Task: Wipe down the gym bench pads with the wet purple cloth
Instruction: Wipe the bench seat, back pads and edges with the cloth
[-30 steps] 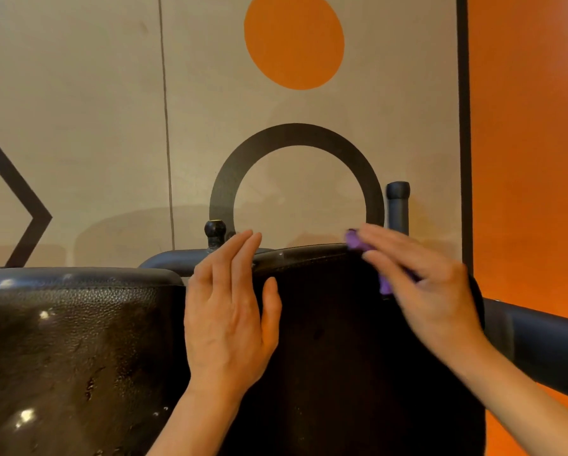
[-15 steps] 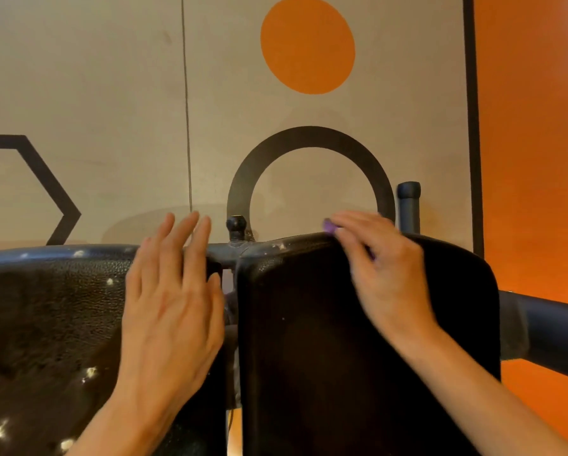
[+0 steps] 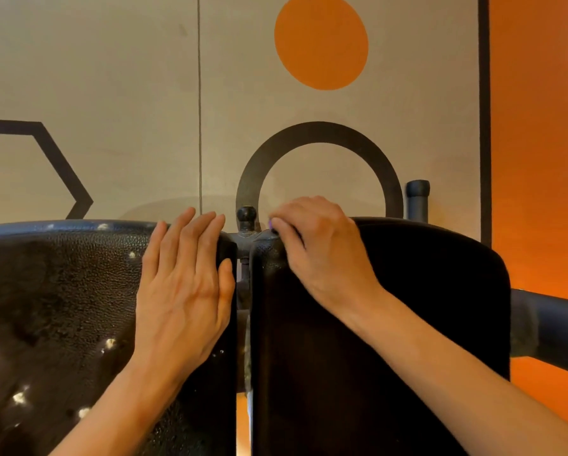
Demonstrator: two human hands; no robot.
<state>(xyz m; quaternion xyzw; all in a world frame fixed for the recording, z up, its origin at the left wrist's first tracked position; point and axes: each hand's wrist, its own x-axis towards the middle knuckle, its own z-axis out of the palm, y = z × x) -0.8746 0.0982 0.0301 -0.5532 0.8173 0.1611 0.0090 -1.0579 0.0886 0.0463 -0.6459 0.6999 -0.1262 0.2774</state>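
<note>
Two black bench pads stand side by side with a narrow gap between them: a wet, shiny left pad [image 3: 62, 307] and a darker right pad [image 3: 391, 324]. My left hand [image 3: 183, 291] lies flat with straight fingers on the left pad's right edge. At the top left corner of the right pad, my right hand [image 3: 315, 245] curls over the purple cloth [image 3: 270, 222]. Only a tiny purple sliver of the cloth shows at my fingertips; the hand hides the remainder.
A black knob [image 3: 246, 213] and metal frame sit in the gap between the pads. A capped grey post [image 3: 417, 199] rises behind the right pad and a grey tube [image 3: 549, 327] runs off to the right. A painted wall stands close behind.
My right hand slid the cloth leftward along the right pad's top edge to its left corner. My left hand moved from the right pad onto the left pad's edge.
</note>
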